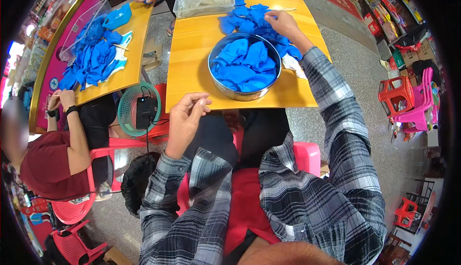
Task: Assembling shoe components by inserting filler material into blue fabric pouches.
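Observation:
My left hand point(187, 121) is held in the air just off the near edge of the yellow table point(187, 80). Its fingers are bent, with thumb and fingertips close together; anything between them is too small to make out. At the far side, my right hand point(283, 23) reaches over a heap of crumpled blue cloth-like pieces point(247, 17). Thumb and fingers there are drawn together at the heap's edge, and what they grip cannot be made out. Between my hands stands a round metal pot point(240, 94) holding more crumpled blue pieces point(245, 65).
A clear plastic box point(180, 10) with pale contents stands at the far left corner. White material point(294, 66) lies right of the pot. On the left, two people work at another table point(137, 29) with blue pieces and a blue basket point(117, 16). A green basket point(127, 116) is below.

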A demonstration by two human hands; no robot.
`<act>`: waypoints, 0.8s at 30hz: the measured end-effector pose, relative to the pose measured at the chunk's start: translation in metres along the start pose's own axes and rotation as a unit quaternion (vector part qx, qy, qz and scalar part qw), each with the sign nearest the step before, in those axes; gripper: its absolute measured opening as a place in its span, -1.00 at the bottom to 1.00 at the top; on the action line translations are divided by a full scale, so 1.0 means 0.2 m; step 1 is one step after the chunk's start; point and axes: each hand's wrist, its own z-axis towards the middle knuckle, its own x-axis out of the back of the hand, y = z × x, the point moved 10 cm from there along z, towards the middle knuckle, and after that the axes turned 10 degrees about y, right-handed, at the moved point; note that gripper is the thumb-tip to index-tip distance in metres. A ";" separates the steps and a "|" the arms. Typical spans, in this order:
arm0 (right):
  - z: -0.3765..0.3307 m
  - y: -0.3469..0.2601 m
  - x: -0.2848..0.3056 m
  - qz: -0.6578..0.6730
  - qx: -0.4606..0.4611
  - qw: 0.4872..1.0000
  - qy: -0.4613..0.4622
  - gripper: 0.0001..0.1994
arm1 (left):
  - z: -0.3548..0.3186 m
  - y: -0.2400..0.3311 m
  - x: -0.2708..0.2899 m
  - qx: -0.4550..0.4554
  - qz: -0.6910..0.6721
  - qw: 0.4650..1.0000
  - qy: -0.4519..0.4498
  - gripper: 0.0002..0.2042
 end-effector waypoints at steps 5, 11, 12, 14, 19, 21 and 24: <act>-0.27 -0.52 0.61 0.337 0.082 0.935 0.071 -0.69 | 0.05 -0.03 0.12 0.015 0.031 0.999 0.024 -0.82; -0.71 -1.05 1.25 0.528 0.358 0.761 0.113 -0.19 | 0.12 0.02 0.07 0.009 0.043 0.999 0.019 -0.80; -0.69 -0.96 1.30 0.516 0.352 0.773 0.115 -0.19 | 0.15 0.03 0.01 0.001 0.027 1.000 0.004 -0.80; -0.75 -0.87 1.32 0.512 0.338 0.781 0.118 -0.20 | 0.15 0.03 -0.01 0.001 0.036 0.999 -0.003 -0.80; -0.61 -0.96 1.24 0.480 0.352 0.794 0.122 -0.21 | 0.15 0.00 0.00 0.011 0.028 0.999 0.011 -0.81; -0.62 -1.03 1.26 0.461 0.372 0.795 0.130 -0.22 | 0.14 0.01 0.04 0.027 0.025 0.999 0.017 -0.82; -0.60 -1.01 1.38 0.394 0.415 0.807 0.150 -0.23 | 0.09 0.01 0.06 0.025 0.070 0.997 0.019 -0.85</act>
